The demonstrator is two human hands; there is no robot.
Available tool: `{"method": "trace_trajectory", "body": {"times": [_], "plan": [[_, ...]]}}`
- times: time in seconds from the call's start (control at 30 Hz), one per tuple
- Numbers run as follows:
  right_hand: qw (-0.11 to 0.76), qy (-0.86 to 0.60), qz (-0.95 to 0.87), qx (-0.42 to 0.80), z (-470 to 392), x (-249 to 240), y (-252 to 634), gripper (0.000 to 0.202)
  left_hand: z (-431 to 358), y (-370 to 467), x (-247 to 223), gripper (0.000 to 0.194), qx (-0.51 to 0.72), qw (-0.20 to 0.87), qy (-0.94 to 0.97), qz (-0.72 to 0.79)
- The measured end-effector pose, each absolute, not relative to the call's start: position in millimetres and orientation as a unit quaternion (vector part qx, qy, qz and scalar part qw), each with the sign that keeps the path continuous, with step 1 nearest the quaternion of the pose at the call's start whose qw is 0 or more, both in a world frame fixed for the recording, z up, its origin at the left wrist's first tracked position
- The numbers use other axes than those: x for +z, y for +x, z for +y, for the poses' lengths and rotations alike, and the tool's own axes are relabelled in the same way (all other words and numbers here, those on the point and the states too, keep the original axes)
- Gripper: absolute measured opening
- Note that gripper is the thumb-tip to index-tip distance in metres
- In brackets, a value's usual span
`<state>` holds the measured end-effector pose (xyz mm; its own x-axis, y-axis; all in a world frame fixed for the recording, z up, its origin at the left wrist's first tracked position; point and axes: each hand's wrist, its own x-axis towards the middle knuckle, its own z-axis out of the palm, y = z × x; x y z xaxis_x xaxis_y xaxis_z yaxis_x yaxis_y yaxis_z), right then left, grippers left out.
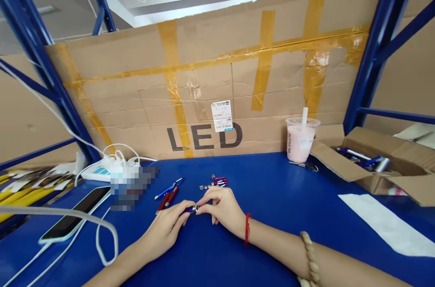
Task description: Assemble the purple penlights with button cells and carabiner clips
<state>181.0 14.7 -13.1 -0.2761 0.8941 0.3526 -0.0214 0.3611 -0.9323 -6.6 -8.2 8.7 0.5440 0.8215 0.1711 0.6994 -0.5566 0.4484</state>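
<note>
Near the middle of the blue table, my left hand (166, 227) is closed round a small dark purple metal piece (190, 209). From the right, the thumb and forefinger of my right hand (220, 208) pinch the silvery end (195, 208) of that piece, so both hands meet on it. Most of the piece is hidden by the fingers. Just behind my left hand lie red metal pieces (171, 196) and a blue pen-like piece (169, 188). Beyond my right hand are small silvery parts (205, 187) and magenta clips (220, 181).
A pink drink cup (301, 140) stands at the back right, beside an open cardboard box (367, 160) of metal pieces. White paper (387, 223) lies at the right. A phone (76, 214), white cables and a power strip (102, 171) occupy the left. Cardboard (210, 88) walls the back.
</note>
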Motion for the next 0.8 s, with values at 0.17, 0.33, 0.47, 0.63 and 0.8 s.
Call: {"method": "trace_trajectory", "body": {"times": [0.17,0.33,0.47,0.63,0.8], "plan": [[0.488,-0.35,-0.645,0.473,13.5,-12.3,182.7,0.044,-13.7,-1.7,13.9,0.03,0.196,0.138,0.871,0.428],[0.493,-0.383,-0.643,0.445,21.0,-9.9,190.8,0.044,3.2,8.1,12.1,0.027,0.18,0.094,0.894,0.4],[0.496,-0.399,-0.647,0.419,29.4,-8.9,198.2,0.044,19.8,14.4,7.7,0.027,0.184,0.059,0.905,0.379],[0.486,-0.409,-0.656,0.407,33.5,-12.6,197.0,0.046,27.1,11.3,3.8,0.025,0.196,0.085,0.904,0.369],[0.485,-0.419,-0.665,0.384,41.4,-16.7,192.8,0.046,34.5,6.5,3.2,0.024,0.194,0.098,0.908,0.359]]}}
